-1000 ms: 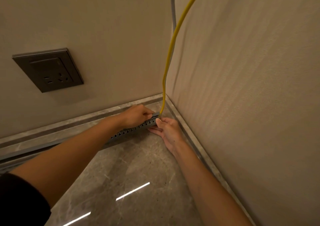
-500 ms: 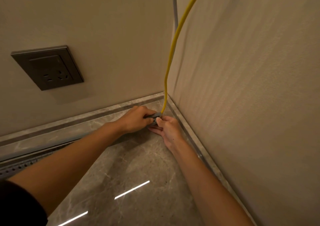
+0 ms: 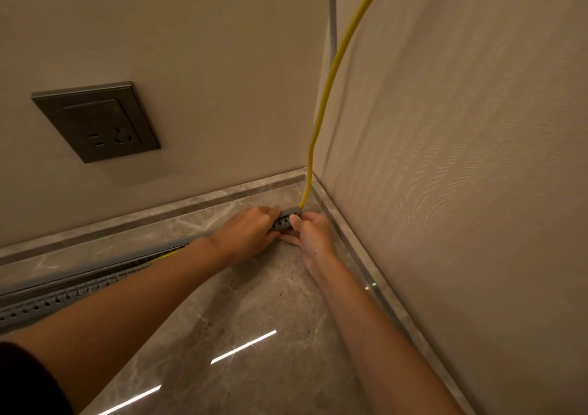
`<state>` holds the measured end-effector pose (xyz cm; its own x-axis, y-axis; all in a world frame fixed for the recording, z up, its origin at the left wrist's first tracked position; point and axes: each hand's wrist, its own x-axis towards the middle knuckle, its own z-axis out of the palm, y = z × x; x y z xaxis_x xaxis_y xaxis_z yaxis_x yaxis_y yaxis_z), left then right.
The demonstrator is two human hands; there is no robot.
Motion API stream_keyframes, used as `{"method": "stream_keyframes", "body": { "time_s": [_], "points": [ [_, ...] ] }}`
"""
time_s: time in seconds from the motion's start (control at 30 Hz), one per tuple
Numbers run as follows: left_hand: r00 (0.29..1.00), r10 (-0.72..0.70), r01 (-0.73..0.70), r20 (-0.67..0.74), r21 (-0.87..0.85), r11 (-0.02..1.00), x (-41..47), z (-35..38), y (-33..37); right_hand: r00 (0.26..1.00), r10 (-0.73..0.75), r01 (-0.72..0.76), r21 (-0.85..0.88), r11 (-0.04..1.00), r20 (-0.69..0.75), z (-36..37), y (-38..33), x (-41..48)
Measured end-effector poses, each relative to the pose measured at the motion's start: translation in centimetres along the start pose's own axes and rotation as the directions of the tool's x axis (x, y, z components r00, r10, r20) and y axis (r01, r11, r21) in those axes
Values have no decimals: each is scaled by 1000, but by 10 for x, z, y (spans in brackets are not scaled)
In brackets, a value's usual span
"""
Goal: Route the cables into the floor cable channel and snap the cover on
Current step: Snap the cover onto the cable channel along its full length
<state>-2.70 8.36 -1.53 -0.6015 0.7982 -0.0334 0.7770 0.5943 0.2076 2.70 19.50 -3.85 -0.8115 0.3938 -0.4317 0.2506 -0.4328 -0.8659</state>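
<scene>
Both hands meet at the corner end of the grey cable channel (image 3: 284,220), which lies on the marble floor (image 3: 241,312) along the foot of the back wall and runs off to the lower left. The left hand (image 3: 246,233) lies over the top of the channel with its fingers curled down onto it, apparently to pin the end flat so it cannot lift or slide. The right hand (image 3: 310,234) comes in from the corner side, thumb and fingertips pinched at the very end of the channel where the yellow cable (image 3: 321,112) drops in; whether it grips the cable itself or only the plastic I cannot tell. The cable hangs from above, close to the corner where the 2 walls meet, and enters the channel right at that end, so working here seats the bend before the rest. A grey cable (image 3: 333,16) also comes down the corner, but its lower part is hidden. Further left a strip of yellow shows inside the slotted channel, which looks uncovered there, so the cover likely remains to be pressed on. A wall socket (image 3: 97,121) sits well apart, unused.
</scene>
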Motion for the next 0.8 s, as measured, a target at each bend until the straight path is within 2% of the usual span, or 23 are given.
{"method": "stream_keyframes", "body": {
  "time_s": [0.27, 0.43, 0.8],
  "points": [
    [999, 47, -47, 9, -3, 999, -1, -6, -3, 996, 14, -16, 15, 1000, 87, -6, -1, -4],
    [997, 65, -66, 28, 18, 998, 0, -9, -4, 984, 29, -46, 94, 995, 178, -12, -2, -8],
    [994, 93, -99, 50, 151, 983, 0, -6, -2, 1000, 5, -5, -32, 999, -10, 3, -3, -8]
  ]
}}
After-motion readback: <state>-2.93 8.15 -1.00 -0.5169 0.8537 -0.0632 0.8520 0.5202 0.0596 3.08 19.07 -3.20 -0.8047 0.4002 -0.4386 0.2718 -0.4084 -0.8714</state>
